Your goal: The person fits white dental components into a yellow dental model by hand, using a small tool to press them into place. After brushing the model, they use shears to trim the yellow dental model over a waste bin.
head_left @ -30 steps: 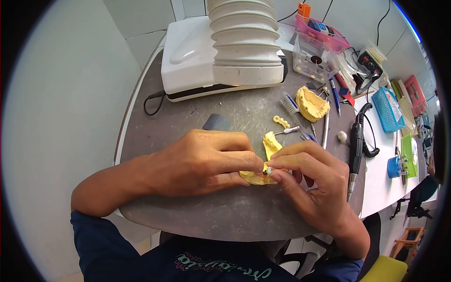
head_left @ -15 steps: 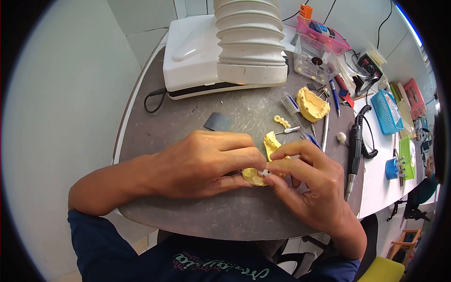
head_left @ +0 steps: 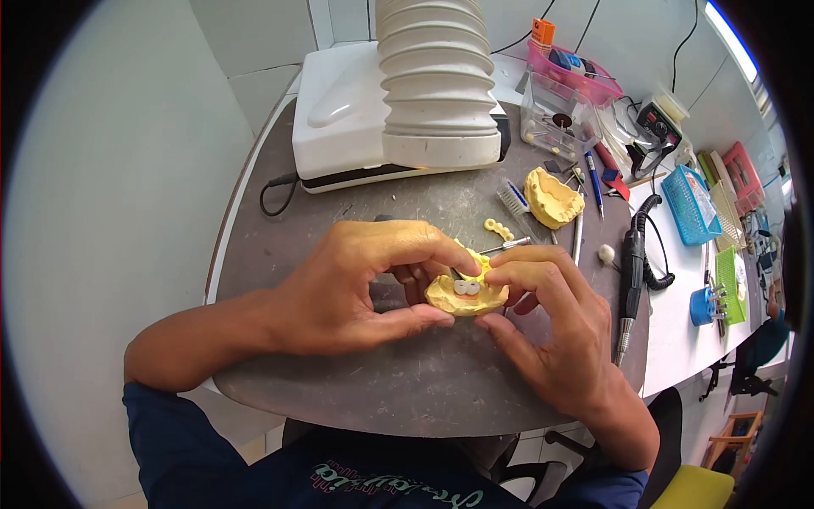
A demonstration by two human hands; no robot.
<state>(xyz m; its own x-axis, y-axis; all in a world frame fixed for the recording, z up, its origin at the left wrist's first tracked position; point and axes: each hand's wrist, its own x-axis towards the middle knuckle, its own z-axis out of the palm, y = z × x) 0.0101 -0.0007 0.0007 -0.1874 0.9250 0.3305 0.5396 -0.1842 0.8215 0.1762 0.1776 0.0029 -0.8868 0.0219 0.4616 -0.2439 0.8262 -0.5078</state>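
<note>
Pinching cast [head_left: 465, 302] between my left hand [head_left: 356, 293], right hand [head_left: 551, 331]; teeth [head_left: 465, 288] atop may pop loose under uneven squeeze.

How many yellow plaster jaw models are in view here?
2. The held model is gripped between the left hand and right hand; the second model lies farther back on the table, beside the brush. The hands may hide a third.

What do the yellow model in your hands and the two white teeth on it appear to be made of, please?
The yellow model looks like cast plaster or dental stone: matt, chalky, opaque. The two white teeth look like ceramic or resin: smooth, faintly glossy; which cannot be told.
</note>
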